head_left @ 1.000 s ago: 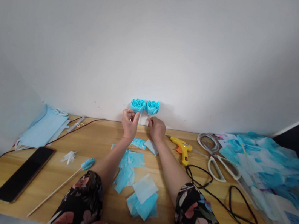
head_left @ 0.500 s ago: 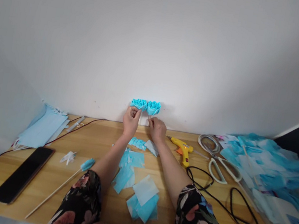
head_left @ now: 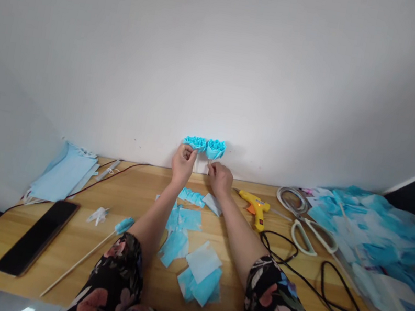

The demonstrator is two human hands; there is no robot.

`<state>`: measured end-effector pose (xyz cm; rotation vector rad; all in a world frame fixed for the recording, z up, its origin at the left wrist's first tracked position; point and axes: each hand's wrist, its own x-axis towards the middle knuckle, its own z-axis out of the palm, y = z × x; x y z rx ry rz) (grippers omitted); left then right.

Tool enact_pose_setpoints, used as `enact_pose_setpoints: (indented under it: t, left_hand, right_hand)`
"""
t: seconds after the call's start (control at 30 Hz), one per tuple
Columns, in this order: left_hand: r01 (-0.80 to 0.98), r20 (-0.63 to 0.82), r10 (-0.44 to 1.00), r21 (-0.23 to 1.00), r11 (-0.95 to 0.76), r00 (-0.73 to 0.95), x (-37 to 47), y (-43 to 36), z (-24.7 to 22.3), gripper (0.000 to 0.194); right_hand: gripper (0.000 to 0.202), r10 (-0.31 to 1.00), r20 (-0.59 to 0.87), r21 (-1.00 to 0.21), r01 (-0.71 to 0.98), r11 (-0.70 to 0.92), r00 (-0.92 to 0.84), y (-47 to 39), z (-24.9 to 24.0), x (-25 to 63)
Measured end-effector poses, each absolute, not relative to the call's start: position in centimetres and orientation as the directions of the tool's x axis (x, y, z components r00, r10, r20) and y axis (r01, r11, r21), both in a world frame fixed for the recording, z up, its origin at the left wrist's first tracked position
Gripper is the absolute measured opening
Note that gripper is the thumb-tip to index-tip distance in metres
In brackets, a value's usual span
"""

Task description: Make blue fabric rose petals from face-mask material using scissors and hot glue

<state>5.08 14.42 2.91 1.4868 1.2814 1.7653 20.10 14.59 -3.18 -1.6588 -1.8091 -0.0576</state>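
Two blue flowers (head_left: 215, 149) at twelve o'clock, pinched in closed fingertips: one's base by left hand (head_left: 183, 164), other's stem (head_left: 209, 161) by right hand (head_left: 221, 180).

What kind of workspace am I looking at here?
Probably a small craft table against a wall: two blue handmade flowers held up, a yellow glue gun, and scissors beside heaped blue fabric pieces.

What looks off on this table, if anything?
The yellow plastic glue gun lies flat on the wooden table, apparently powered, indicator lit, its nozzle close to the right hand; seems risky. Nothing looks spilled.
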Motion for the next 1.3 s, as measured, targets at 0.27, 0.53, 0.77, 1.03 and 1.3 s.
enact_pose_setpoints:
  t: [0.27,0.53,0.77,1.03,1.3]
  left_hand:
    - [0.188,0.488,0.823,0.872,-0.451,-0.29,5.3,13.7,2.9,0.012]
    - [-0.109,0.378,0.812,0.877,-0.468,-0.445,5.7,12.5,4.6,0.017]
    - [-0.462,0.436,0.791,0.647,-0.607,-0.429,4.3,8.3,11.1,0.01]
    - [-0.568,0.501,0.78,0.541,-0.621,-0.375,2.0,1.8,17.1,0.017]
    - [-0.609,0.519,0.685,0.344,-0.715,-0.511,-0.4,-4.4,19.8,0.04]
  right_hand:
    - [0.03,0.895,0.444,-0.383,0.911,0.155,0.034,14.5,-2.7,20.1]
    - [0.032,0.932,0.36,-0.312,0.938,0.152,-0.031,13.7,-0.5,20.2]
    - [0.036,0.965,0.199,-0.274,0.935,0.224,-0.173,9.8,3.3,20.7]
    - [0.034,0.821,0.121,-0.782,0.455,0.426,-0.558,0.8,4.9,18.0]
    - [0.028,0.81,0.127,-0.463,0.688,0.559,-0.572,0.0,0.2,17.8]
